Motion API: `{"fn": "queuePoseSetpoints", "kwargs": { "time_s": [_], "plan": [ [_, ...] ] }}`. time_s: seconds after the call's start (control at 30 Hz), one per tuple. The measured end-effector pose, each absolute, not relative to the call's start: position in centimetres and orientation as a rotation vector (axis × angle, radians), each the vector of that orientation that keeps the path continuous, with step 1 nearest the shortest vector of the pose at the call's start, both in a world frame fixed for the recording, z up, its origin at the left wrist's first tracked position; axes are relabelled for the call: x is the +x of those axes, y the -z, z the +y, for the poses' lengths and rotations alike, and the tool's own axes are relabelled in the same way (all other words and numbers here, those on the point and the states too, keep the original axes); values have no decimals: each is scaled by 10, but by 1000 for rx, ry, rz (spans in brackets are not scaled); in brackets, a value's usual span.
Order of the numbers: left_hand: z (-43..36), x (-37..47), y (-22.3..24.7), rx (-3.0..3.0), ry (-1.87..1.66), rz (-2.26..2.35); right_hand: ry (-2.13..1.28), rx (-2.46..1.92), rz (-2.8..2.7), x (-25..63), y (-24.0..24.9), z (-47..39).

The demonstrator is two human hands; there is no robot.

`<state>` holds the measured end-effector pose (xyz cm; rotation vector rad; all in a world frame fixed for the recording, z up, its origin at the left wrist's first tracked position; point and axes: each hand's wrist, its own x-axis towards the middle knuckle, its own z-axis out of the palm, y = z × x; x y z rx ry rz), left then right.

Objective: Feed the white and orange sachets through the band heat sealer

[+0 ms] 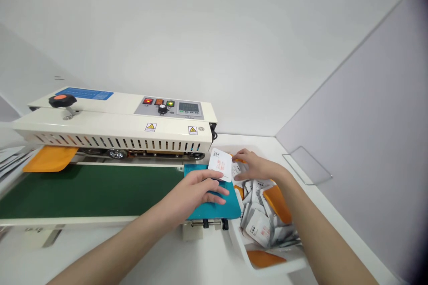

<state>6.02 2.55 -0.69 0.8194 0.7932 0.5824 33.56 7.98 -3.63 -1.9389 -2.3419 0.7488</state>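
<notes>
A white printed packet [220,163] lies at the right end of the sealing machine [117,124], over a blue-green plate [217,204]. My left hand [203,189] rests with its fingers apart on the packet's lower edge and the plate. My right hand [256,167] reaches over the back of a white bin [242,249], its fingers closed round another white packet [238,170] with some orange beside it. Many white and orange packets fill the bin.
An orange packet [51,158] sticks out of the machine's left part above the green belt [100,191]. More packets [11,160] lie at the far left. A wire frame [307,167] stands near the right wall.
</notes>
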Motion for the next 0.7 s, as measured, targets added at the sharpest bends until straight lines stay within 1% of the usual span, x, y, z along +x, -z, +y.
{"fn": "queuePoseSetpoints", "kwargs": {
  "time_s": [0.2, 0.37, 0.5, 0.63, 0.7],
  "plan": [
    [21, 59, 0, 835, -600, 810, -584, -1933, -2344, 332, 37, 80],
    [13, 55, -6, 805, -679, 833, -485, -1773, -2241, 327, 34, 82],
    [11, 50, -6, 776, -736, 826, -522, -1779, -2122, 327, 33, 83],
    [10, 40, -2, 774, -787, 821, -703, -1783, -2036, 327, 34, 84],
    [9, 34, 1, 775, -800, 816, -741, -1735, -1993, 326, 34, 84]
  ]
}}
